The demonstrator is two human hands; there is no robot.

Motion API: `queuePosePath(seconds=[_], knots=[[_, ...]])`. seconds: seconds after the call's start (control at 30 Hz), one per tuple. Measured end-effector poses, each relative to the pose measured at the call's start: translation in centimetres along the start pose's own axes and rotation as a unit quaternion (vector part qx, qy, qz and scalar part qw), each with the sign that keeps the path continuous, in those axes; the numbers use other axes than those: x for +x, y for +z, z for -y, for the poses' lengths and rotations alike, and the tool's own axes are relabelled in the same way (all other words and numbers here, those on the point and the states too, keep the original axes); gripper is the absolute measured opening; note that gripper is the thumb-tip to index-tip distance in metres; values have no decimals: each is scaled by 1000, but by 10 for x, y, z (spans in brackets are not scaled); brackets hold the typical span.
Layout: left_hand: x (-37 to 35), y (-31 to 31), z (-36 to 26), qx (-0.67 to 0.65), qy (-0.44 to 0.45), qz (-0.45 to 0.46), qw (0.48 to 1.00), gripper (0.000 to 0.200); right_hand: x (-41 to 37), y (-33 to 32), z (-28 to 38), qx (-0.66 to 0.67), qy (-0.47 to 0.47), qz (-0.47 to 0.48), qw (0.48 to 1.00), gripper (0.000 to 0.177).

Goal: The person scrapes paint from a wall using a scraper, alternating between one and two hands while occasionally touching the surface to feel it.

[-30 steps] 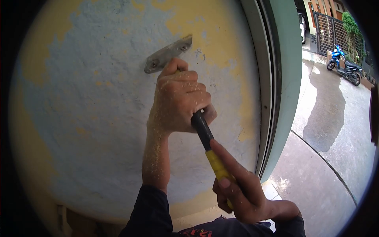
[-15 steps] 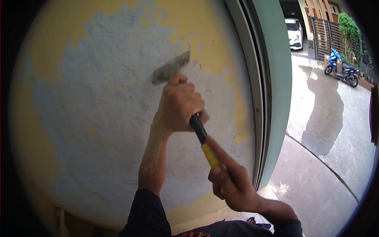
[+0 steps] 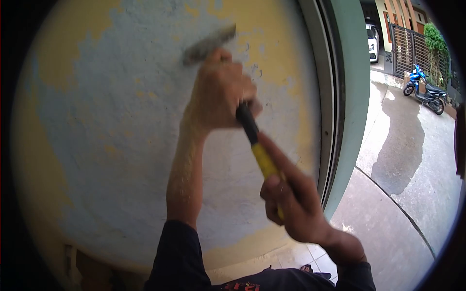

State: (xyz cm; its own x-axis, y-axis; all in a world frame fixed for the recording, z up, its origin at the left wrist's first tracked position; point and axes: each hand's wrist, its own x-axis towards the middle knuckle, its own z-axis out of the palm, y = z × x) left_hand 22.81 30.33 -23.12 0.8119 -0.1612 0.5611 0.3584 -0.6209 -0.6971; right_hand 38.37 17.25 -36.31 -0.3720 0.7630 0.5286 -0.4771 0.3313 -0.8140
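Note:
A long-handled scraper (image 3: pixel 248 124) with a black and yellow grip slants up against the wall (image 3: pixel 116 126). Its wide metal blade (image 3: pixel 209 45), blurred by motion, lies at the upper part of a scraped patch. My left hand (image 3: pixel 225 89) is closed around the shaft just below the blade. Lower down, my right hand (image 3: pixel 293 201) wraps the yellow part of the handle, its index finger stretched along it. Yellow paint (image 3: pixel 56 65) surrounds the bluish-grey patch. Pale dust clings to my left forearm.
A grey frame (image 3: pixel 326 97) and a green wall edge (image 3: pixel 357 87) stand to the right. Beyond lie a concrete driveway (image 3: pixel 398 208) with a damp patch, a blue motorbike (image 3: pixel 424 92), a white car (image 3: pixel 373 43) and a slatted gate (image 3: pixel 407 46).
Both hands and the scraper have moved up the wall, the blade now higher near the top of the view. The grip of each hand is unchanged. The view has shifted slightly.

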Motion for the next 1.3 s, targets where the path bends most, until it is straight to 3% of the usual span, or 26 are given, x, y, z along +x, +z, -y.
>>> queuePosePath(seconds=[0.13,0.2,0.27,0.37,0.6,0.73,0.97,1.17,1.3], knots=[[4,1,-1,-4,-17,2,1000,25,0,-3,2,-46,-47,-2,998,55],[-9,6,-17,-41,-29,-18,999,24,-18,3,-1,-55,6,-2,998,55],[-13,0,-21,-19,-60,12,998,26,-16,7,-7,-20,-7,17,1000,55],[3,-11,6,11,-10,7,1000,27,4,6,8,-7,-17,27,999,55],[-7,-4,-16,-19,-44,32,998,27,-11,7,-6,-16,-6,15,1000,55],[9,-9,6,-31,-25,28,999,24,2,7,15,64,16,17,998,57],[10,-11,14,-13,-21,25,999,23,11,11,4,-22,-62,-4,998,54],[20,-16,16,-2,-11,-3,1000,23,8,9,22,-8,-39,20,999,53],[26,-26,25,-4,-14,29,999,24,15,18,37,-13,-32,13,999,54]])
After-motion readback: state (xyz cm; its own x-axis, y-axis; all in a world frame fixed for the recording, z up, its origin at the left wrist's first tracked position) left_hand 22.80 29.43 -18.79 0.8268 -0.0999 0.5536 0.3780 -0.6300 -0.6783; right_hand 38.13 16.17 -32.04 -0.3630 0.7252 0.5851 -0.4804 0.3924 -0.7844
